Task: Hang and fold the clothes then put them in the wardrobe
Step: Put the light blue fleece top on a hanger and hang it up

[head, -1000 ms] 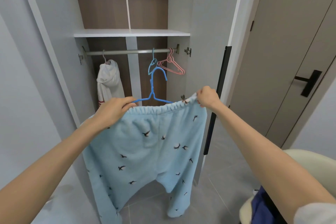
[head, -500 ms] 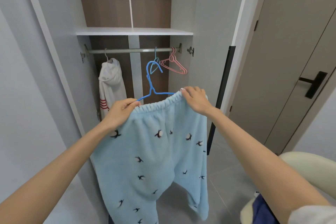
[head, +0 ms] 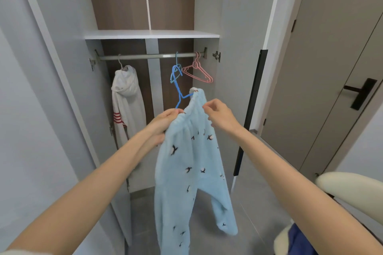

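Up close, my left hand [head: 165,122] grips the bunched waistband of the blue trousers [head: 186,163], and my right hand [head: 219,116] pinches the other edge. They look soft, fluffy and light, legs dangling, so I'd hold them by the elastic. Beyond, the blue hanger [head: 177,90] pokes from the waistband, below the wardrobe rail [head: 134,56].

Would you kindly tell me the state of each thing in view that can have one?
Wardrobe door: open.
Room door: closed.
White hoodie: hanging on the rail.
Pink hangers: on the rail, bare.
Blue trousers: held up, legs dangling.
Dark blue hanger: off the rail, one arm in the waistband.
Left hand: grips the waistband.
Right hand: pinches the waistband.
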